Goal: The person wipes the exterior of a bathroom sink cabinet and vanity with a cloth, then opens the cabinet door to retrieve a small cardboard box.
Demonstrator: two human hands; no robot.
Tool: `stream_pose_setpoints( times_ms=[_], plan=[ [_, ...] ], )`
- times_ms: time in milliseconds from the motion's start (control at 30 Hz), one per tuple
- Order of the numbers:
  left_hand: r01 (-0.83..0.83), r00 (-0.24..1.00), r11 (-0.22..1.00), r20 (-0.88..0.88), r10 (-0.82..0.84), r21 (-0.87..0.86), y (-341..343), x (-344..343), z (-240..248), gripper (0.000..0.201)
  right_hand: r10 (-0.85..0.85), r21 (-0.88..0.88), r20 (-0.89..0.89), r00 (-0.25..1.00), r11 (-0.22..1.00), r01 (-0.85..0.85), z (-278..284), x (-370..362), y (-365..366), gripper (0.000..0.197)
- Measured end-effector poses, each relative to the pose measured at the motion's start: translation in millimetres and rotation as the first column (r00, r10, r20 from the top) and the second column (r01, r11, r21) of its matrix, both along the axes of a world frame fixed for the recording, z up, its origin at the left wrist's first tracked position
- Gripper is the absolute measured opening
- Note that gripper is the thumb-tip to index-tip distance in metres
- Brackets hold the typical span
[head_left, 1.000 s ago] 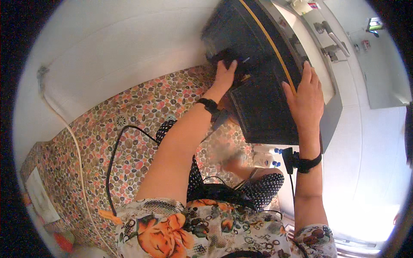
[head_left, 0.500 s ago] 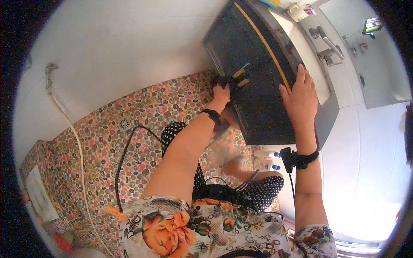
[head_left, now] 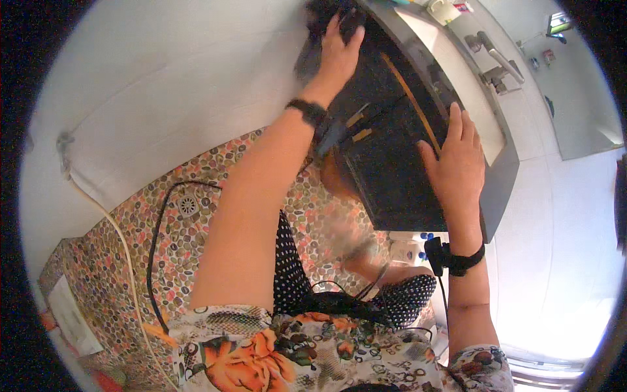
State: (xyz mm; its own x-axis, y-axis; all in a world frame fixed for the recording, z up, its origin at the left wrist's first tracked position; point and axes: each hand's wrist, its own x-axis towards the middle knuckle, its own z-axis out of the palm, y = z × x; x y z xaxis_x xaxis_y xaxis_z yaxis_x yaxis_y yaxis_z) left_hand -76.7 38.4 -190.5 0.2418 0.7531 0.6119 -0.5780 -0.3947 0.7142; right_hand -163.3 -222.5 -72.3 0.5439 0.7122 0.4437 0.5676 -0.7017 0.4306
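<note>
A dark vanity cabinet (head_left: pixel 405 176) with two doors and a yellowish strip along its top stands in front of me. My left hand (head_left: pixel 339 55) is at the cabinet's far left end, near the wall. Its fingers press round a bunched black cloth (head_left: pixel 317 16), partly hidden by the hand. On the right, my right hand (head_left: pixel 458 160) lies against the cabinet's front rim beside the sink, fingers stretched out and holding nothing. Two light-coloured handles (head_left: pixel 359 135) show on the doors.
A white sink (head_left: pixel 480 111) with a metal tap (head_left: pixel 499 62) tops the cabinet. Several bottles (head_left: pixel 408 250) with blue caps stand below its right end. A pale hose (head_left: pixel 124 242) hangs from a wall tap. A drain (head_left: pixel 188 206) sits in the pebble-patterned floor, beside a black cable (head_left: pixel 151 261).
My left hand has moved up with the black cloth, from low by the cabinet doors to its far left end. My right hand stays on the front rim.
</note>
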Motion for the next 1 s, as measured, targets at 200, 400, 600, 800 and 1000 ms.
stream_pose_setpoints(
  times_ms=[200, 400, 600, 800, 1000],
  plan=[
    [-0.177, 0.873, 0.978, -0.477, 0.105, -0.11, 52.7, 55.1, -99.6, 0.081, 0.045, 0.013, -0.019, 0.999, 0.999, -0.045, -5.5, -8.7, 10.2, 0.078],
    [0.029, 0.803, 0.95, -0.558, -0.208, -0.312, -19.9, 30.4, -209.7, 0.088, 0.042, 0.013, 0.005, 0.999, 0.999, -0.042, 1.9, -5.8, 3.9, 0.076],
    [0.202, 0.248, 0.777, -0.737, -0.629, -0.596, -116.9, -28.8, -214.7, 0.082, 0.011, -0.006, 0.045, 0.999, 1.0, -0.011, -0.9, 4.0, -3.5, 0.076],
    [0.387, 0.268, 0.779, -0.748, -0.607, -0.494, -145.6, -67.4, -211.1, 0.076, 0.016, -0.008, 0.05, 0.999, 1.0, -0.015, 0.6, 8.2, 2.7, 0.076],
    [0.487, 0.344, 0.685, -0.601, -0.721, -0.542, -235.9, -109.8, -186.9, 0.066, 0.027, 0.015, 0.069, 0.997, 0.999, -0.028, -10.1, 12.0, 6.2, 0.077]
  ],
)
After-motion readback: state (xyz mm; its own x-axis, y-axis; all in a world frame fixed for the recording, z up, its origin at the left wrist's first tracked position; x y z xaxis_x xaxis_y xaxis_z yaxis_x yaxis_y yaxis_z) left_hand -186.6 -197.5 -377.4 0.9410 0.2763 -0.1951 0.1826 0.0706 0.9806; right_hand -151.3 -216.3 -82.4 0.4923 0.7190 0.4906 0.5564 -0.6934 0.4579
